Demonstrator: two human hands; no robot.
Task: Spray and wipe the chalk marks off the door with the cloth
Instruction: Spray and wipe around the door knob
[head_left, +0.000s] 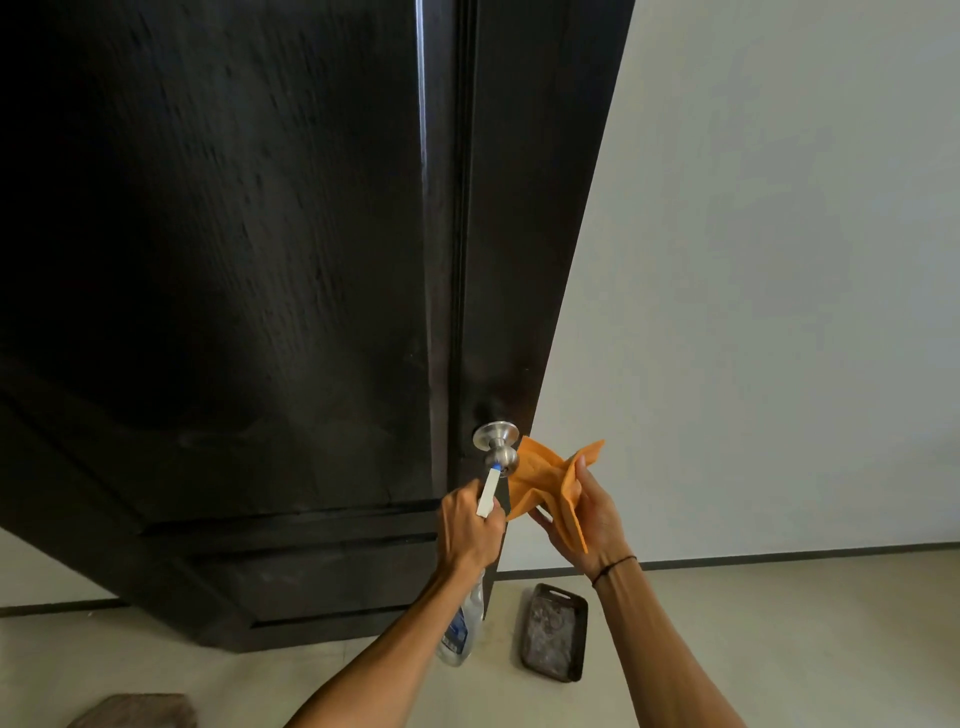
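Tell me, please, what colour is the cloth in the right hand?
Orange; the cloth shows clearly in the head view, held by the right hand.

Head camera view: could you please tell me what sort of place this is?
Probably an indoor room or hallway: a dark wooden door with a metal knob, a plain white wall and a bare pale floor.

We see a dark wooden door (234, 260), grained and faintly glossy. On it, a brushed metal knob (497, 448); just right of the knob, soft orange cloth (545, 486); below the knob, a clear plastic spray bottle (462, 623).
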